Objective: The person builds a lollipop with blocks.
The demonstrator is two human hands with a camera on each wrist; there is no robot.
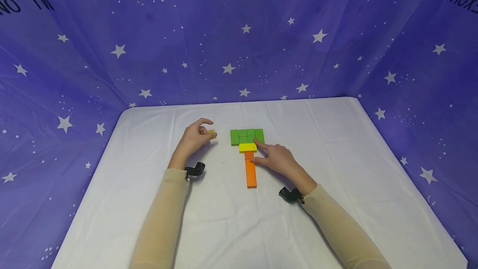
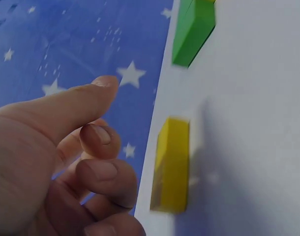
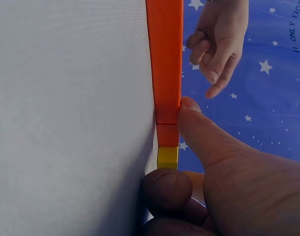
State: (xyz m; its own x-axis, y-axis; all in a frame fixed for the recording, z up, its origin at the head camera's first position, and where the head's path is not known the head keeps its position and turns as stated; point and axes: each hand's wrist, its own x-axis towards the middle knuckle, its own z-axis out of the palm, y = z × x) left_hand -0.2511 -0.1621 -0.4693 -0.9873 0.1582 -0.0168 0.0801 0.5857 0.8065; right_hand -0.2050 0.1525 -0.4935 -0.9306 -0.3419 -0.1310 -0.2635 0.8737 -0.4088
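Observation:
My left hand hovers over the table's left half, fingers loosely bent and thumb out, holding nothing. A loose yellow block lies just beyond its fingertips, with a gap in the left wrist view; the head view shows it partly behind the thumb. My right hand is at the right side of a flat block figure. Its thumb touches the long orange block, and its index fingertip is at the green blocks. Between green and orange lie a yellow block and a short orange-red block.
A white cloth covers the table. Purple curtains with white stars hang behind and at both sides. Black wrist cameras sit on both wrists, close above the cloth.

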